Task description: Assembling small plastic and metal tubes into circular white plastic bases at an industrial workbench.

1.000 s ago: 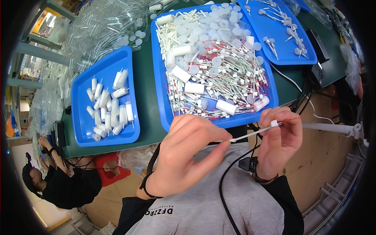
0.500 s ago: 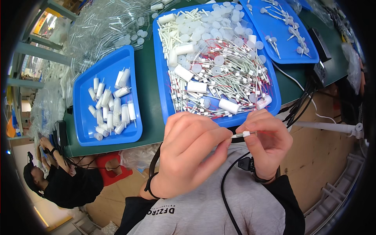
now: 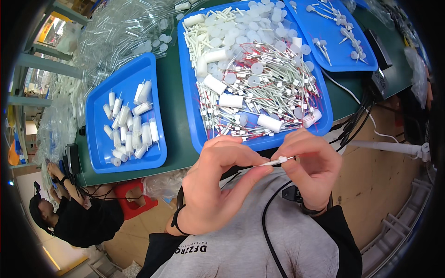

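Between my two hands, just past the front edge of the big tray, is a thin white stick with a small white connector and a fine red wire [image 3: 282, 160]. My left hand [image 3: 218, 183] pinches the stick's left end between thumb and forefinger. My right hand [image 3: 313, 167] pinches at the connector end, and a bit of red wire shows by its fingers. Beyond them, the big blue tray [image 3: 188, 106] holds many similar wired sticks [image 3: 273, 88], translucent round discs [image 3: 255, 28], plain white rods [image 3: 197, 39] and several white cylinders [image 3: 231, 100].
A smaller blue tray [image 3: 92, 150] at left holds white cylinders with thin stems. Another blue tray [image 3: 331, 65] at far right holds sticks with discs. Clear plastic tubes [image 3: 125, 32] pile up at far left. A co-worker [image 3: 79, 208] sits at left; cables [image 3: 359, 123] hang at right.
My left hand has opened its grip outward a little, thumb and forefinger stretched along the stick. The stick and right hand have shifted slightly left.
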Action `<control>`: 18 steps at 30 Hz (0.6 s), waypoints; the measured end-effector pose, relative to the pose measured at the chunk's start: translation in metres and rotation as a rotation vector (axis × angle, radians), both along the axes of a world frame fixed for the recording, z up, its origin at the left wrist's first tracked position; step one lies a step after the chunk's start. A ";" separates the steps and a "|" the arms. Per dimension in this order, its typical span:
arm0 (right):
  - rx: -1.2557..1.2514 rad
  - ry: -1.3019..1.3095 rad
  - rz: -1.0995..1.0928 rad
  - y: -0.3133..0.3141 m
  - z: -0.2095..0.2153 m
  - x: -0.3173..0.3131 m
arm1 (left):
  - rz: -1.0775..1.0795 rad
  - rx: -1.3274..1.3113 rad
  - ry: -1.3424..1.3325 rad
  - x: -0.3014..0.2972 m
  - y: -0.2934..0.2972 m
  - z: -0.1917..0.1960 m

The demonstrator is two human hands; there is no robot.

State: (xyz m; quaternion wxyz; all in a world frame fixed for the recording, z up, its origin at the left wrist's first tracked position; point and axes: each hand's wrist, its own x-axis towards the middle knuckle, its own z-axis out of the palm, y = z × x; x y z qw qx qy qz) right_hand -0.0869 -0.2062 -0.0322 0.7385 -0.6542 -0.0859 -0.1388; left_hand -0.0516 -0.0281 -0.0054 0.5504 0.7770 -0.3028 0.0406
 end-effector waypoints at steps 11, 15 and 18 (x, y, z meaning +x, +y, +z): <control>-0.002 0.180 0.179 -0.008 -0.005 -0.002 | -0.084 0.101 0.118 0.001 0.000 -0.006; 0.081 0.168 0.055 -0.019 -0.010 -0.004 | 0.189 0.235 0.144 0.015 0.010 -0.011; 0.152 0.149 0.003 -0.028 -0.012 -0.004 | 0.233 0.389 0.023 0.025 0.020 -0.018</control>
